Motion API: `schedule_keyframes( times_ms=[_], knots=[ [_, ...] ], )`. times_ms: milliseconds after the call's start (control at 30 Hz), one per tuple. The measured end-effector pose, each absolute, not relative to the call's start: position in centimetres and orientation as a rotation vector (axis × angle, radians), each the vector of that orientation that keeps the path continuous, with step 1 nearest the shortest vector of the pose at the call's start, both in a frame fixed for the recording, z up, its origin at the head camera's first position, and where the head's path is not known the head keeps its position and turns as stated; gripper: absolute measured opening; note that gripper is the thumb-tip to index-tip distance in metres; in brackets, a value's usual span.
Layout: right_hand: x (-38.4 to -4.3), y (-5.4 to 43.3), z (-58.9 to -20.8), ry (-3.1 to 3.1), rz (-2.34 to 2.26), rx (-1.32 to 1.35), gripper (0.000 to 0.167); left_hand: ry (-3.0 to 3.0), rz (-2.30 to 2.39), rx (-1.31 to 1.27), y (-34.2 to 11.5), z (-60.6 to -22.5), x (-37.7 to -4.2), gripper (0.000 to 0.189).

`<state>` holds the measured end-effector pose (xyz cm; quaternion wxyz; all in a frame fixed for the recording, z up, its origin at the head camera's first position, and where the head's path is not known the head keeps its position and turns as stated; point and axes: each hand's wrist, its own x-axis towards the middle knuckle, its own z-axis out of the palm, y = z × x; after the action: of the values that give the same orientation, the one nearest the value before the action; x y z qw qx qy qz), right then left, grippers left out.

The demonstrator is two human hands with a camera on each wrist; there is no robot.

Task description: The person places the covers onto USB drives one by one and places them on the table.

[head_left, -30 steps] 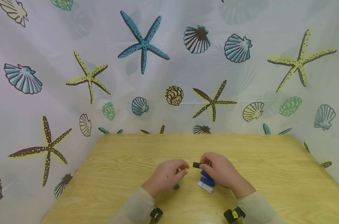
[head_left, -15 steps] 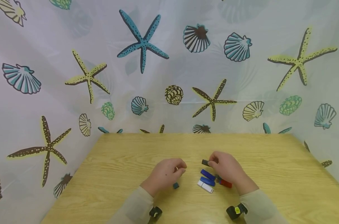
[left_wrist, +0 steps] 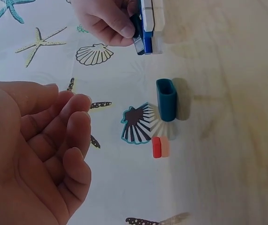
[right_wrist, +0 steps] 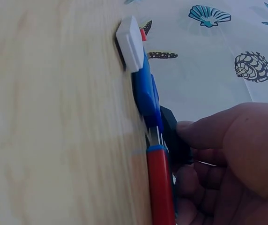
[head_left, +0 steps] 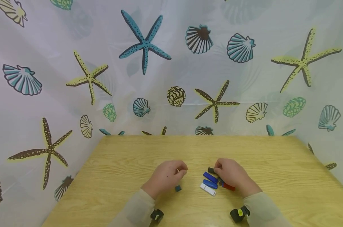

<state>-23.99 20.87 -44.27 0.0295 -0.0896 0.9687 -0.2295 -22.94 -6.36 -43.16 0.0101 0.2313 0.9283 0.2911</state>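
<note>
My right hand [head_left: 232,173] pinches a black USB stick [head_left: 211,170] at the far end of a row of sticks; in the right wrist view the thumb presses on its side. Beside it lie a dark blue USB stick [head_left: 210,177], a brighter blue USB stick [head_left: 210,183] and a white USB stick [head_left: 208,189]. A red USB stick [right_wrist: 161,187] with its metal plug bare lies partly under the right hand. My left hand [head_left: 167,176] hovers with loosely bent fingers, holding nothing. Near it stands a hollow teal cap [left_wrist: 167,101].
A small red piece [left_wrist: 157,147] lies beyond the teal cap in the left wrist view; the left hand seems to hide it from the head view. All lie on a wooden table [head_left: 126,157], with a shell-patterned curtain [head_left: 171,63] behind and at both sides.
The right hand has carried the black stick to the right, then lowered it toward the dark blue one. This uncovered part of the red stick. The left hand has drifted slightly left.
</note>
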Motion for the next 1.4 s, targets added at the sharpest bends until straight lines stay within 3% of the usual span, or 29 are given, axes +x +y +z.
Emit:
schedule_keyframes(
  times_ms=[667,1400],
  knots=[
    [-24.4,21.6,-44.6,2.994,-0.67,-0.205,0.009,2.761,0.608,0.735,-7.4,-43.1,-23.2,0.006],
    [-24.4,21.5,-44.6,3.01,-0.691,-0.229,0.011,2.631,0.467,0.772,-7.3,-43.8,-22.8,0.019]
  ],
)
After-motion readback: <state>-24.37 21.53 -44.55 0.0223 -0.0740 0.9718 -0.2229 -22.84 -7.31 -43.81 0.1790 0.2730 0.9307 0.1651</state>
